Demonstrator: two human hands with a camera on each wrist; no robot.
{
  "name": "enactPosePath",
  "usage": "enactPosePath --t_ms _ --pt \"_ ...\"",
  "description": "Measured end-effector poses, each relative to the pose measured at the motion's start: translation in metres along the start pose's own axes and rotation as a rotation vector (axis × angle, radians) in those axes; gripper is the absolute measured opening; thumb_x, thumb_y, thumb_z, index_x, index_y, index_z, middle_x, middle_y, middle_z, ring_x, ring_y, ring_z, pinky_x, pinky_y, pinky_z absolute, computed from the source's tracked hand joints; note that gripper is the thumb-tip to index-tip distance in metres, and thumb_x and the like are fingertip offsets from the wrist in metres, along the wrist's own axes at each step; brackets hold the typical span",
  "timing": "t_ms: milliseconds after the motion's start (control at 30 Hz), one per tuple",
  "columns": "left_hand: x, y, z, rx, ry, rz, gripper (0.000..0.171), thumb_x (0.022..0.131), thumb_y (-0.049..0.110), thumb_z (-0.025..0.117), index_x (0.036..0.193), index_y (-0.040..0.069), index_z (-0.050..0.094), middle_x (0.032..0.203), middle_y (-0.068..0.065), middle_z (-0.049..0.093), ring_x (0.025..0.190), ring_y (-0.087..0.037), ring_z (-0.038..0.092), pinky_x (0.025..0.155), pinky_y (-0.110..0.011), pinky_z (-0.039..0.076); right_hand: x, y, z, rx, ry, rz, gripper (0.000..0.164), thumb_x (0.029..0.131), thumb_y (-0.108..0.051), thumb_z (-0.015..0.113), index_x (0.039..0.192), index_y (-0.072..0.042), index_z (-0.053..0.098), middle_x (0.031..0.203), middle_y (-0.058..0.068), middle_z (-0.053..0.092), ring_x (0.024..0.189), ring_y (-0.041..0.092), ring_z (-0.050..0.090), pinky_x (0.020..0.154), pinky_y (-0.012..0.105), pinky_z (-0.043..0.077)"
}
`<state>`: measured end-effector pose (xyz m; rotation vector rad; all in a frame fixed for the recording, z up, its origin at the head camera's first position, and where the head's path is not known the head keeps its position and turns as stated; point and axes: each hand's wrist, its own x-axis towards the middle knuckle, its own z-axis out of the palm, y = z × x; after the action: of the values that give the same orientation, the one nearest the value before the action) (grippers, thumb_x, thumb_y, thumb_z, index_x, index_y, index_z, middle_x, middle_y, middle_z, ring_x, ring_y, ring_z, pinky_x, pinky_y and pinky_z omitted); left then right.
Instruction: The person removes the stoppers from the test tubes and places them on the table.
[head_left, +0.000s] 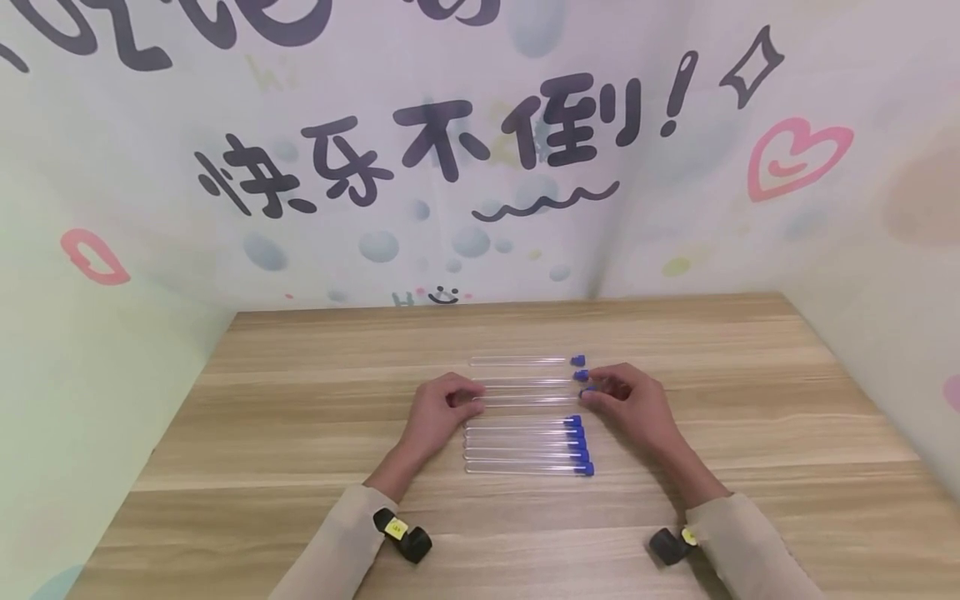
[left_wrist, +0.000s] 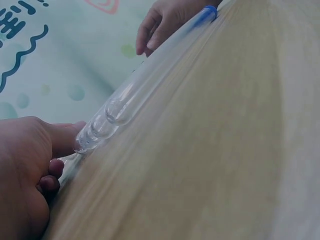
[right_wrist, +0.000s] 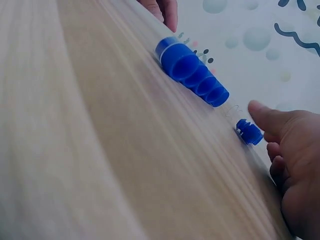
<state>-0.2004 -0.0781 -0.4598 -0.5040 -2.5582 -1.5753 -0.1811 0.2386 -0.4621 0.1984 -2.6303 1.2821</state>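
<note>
In the head view, my left hand [head_left: 438,408] has thumb and forefinger at the rounded end of an uncapped clear test tube [head_left: 525,402], pinching it. My right hand [head_left: 633,404] is at the other end, thumb beside a loose blue cap [head_left: 588,392], forefinger close to another blue cap [head_left: 581,376]. In the right wrist view, a ribbed blue cap [right_wrist: 251,132] lies under the thumb; I cannot tell whether the fingers grip it. Beyond lie two more uncapped tubes, one at the far end [head_left: 517,362] with its own blue cap [head_left: 577,360].
Nearer me, several test tubes with blue caps [head_left: 525,469] lie side by side on the wooden table [head_left: 300,467], caps to the right. A printed cloth wall [head_left: 420,225] stands behind the table, with pale walls at both sides.
</note>
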Motion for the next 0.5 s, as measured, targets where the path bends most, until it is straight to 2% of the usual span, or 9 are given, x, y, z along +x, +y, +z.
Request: enactPosePath --t_ms 100,200,367,500 --pt "-0.001 0.0 0.0 -0.015 0.015 -0.011 0.02 0.076 0.011 0.081 0.094 0.011 0.074 0.072 0.004 0.059 0.065 -0.014 0.049 0.057 -0.025 0.041 -0.002 -0.003 -0.001 0.015 0.051 0.009 0.032 0.083 -0.033 0.075 0.11 -0.018 0.069 0.095 -0.004 0.063 0.084 0.014 0.058 0.071 0.021 0.047" --pt "-0.002 0.0 0.0 -0.026 0.035 -0.013 0.021 0.076 0.012 0.081 0.095 0.011 0.074 0.072 0.003 0.058 0.065 -0.014 0.05 0.057 -0.025 0.042 -0.005 -0.008 -0.001 0.064 0.083 0.037 0.029 0.084 -0.032 0.074 0.109 -0.018 0.069 0.095 -0.003 0.063 0.085 0.015 0.059 0.069 0.021 0.048" --pt "-0.007 0.001 -0.002 -0.033 0.077 -0.033 0.021 0.077 0.014 0.081 0.097 0.013 0.074 0.075 0.003 0.057 0.067 -0.015 0.05 0.059 -0.025 0.041 -0.014 -0.015 0.003 0.136 0.046 0.075 0.026 0.084 -0.033 0.074 0.105 -0.018 0.07 0.091 -0.002 0.065 0.082 0.018 0.058 0.065 0.023 0.048" --pt "-0.013 0.001 -0.002 -0.055 0.09 -0.03 0.017 0.078 0.013 0.08 0.094 0.013 0.073 0.074 0.004 0.057 0.066 -0.015 0.049 0.058 -0.025 0.04 -0.02 -0.017 0.006 0.137 0.006 0.042 0.021 0.083 -0.029 0.075 0.101 -0.02 0.07 0.089 -0.004 0.066 0.081 0.017 0.059 0.067 0.023 0.047"
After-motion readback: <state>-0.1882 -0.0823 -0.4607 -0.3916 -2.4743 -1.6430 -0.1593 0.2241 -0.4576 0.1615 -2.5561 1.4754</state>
